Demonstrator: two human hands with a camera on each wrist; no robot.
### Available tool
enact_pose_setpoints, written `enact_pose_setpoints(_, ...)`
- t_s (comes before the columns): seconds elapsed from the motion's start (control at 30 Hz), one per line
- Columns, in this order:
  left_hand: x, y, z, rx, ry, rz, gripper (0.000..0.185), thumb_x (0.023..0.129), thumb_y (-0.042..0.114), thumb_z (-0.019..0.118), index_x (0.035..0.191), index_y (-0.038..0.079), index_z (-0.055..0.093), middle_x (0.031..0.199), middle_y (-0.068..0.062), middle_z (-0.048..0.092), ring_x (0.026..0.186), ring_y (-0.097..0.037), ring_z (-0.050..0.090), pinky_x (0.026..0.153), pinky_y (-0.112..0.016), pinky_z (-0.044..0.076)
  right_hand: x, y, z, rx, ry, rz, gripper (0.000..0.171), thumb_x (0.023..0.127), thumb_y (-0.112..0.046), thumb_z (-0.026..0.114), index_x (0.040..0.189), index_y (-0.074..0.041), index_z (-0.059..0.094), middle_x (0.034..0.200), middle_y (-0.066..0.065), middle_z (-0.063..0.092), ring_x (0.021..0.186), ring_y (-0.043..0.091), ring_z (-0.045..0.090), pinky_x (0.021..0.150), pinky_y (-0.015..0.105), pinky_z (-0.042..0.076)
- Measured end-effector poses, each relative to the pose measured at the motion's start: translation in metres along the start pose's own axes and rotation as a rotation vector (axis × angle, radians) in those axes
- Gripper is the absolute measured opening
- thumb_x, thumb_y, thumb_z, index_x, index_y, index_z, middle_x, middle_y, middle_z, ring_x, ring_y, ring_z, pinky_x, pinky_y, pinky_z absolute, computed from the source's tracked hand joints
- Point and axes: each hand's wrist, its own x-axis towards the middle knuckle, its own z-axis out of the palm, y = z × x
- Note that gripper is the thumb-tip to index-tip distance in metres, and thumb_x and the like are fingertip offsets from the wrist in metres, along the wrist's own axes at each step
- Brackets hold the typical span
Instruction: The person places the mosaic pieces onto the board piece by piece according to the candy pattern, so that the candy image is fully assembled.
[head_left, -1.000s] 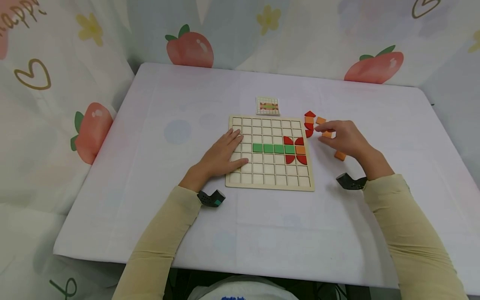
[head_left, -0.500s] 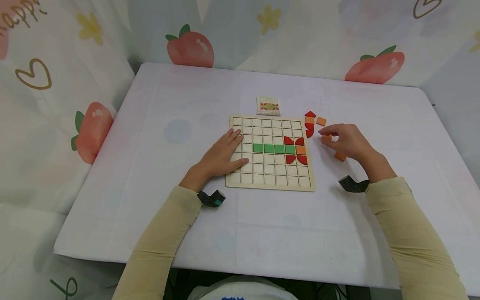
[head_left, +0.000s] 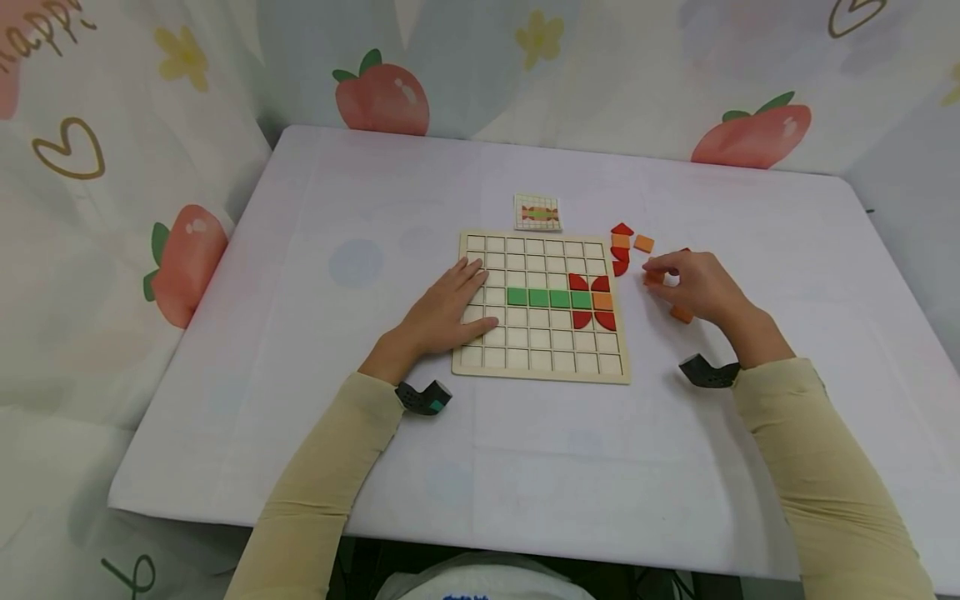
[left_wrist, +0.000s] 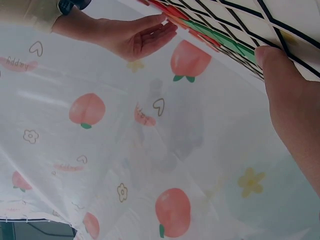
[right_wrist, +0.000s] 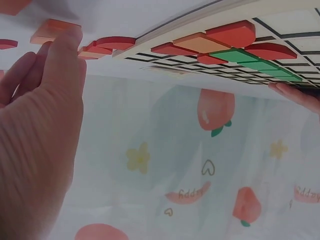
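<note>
Right hand (head_left: 697, 287) has slid back toward the person over the last second, from beside the loose pile down to an orange square tile (head_left: 652, 277) lying on the tabletop (head_left: 375, 208) just right of the grid board (head_left: 480, 358). Fingertips now curl onto that tile; grip looks like a pinch on it, tile not yet lifted clear as far as I can tell. Judgement: the pick of the next piece is under way, placement not started.

Left hand (head_left: 444, 312) unchanged, fingers straight and flat on the board's left columns, holding it down.

On the board: green row (head_left: 548, 297), an orange square (head_left: 602, 301) at its right end, red quarter-rounds (head_left: 588, 282) above and below. Loose red and orange pieces (head_left: 621, 247) sit by the board's upper right corner; another orange tile (head_left: 681, 314) lies under the right hand. Pattern card (head_left: 537, 212) beyond the board.

Head view gives the layout. Right wrist view adds the close contact: a fingertip (right_wrist: 67, 40) pressed on the orange tile's (right_wrist: 52, 30) edge. Left wrist view shows the left fingertip (left_wrist: 270, 55) on the grid only, and the right hand (left_wrist: 132, 37) far off.
</note>
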Motion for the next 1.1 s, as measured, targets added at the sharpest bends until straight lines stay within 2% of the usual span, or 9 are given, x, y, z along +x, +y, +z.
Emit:
enact_pose_setpoints(0.27,0.0,-0.0001,0.0003,-0.001,0.01,0.011,0.076,0.08,0.058,0.035,0.135,0.008,0.02,0.139,-0.005,0.011,0.126,-0.018,-0.001,0.1,-0.032,0.007,0.0,0.0017,0.001,-0.01,0.006,0.014,0.031,0.079,-0.015,0.06,0.107,-0.003,0.057,0.094,0.011,0.053,0.086,0.024,0.042,0.069,0.039,0.042)
enact_pose_setpoints(0.5,0.0,-0.0001,0.0006,-0.001,0.008,0.009,0.076,0.079,0.059,0.034,0.135,0.009,0.02,0.139,-0.005,0.011,0.126,-0.017,-0.001,0.1,-0.032,0.006,-0.0014,0.0027,0.0012,-0.008,0.023,0.029,0.029,0.079,-0.013,0.059,0.106,-0.002,0.057,0.094,0.013,0.054,0.087,0.025,0.042,0.074,0.042,0.039)
enact_pose_setpoints(0.83,0.0,-0.0009,0.0,0.001,0.004,0.0,0.076,0.079,0.059,0.034,0.135,0.009,0.02,0.14,-0.003,0.01,0.126,-0.017,-0.002,0.1,-0.032,0.007,-0.0033,-0.0019,0.0059,-0.091,0.016,0.032,0.025,0.08,-0.013,0.058,0.103,-0.005,0.058,0.091,0.01,0.055,0.077,0.023,0.041,0.059,0.034,0.039)
enact_pose_setpoints(1.1,0.0001,-0.0007,0.0002,-0.009,0.003,0.003,0.077,0.079,0.06,0.034,0.135,0.009,0.019,0.14,-0.004,0.01,0.126,-0.017,-0.002,0.1,-0.032,0.007,-0.0058,0.0017,0.0059,-0.032,0.036,0.006,0.025,0.078,-0.009,0.06,0.101,-0.002,0.06,0.097,0.014,0.056,0.089,0.027,0.045,0.073,0.043,0.04)
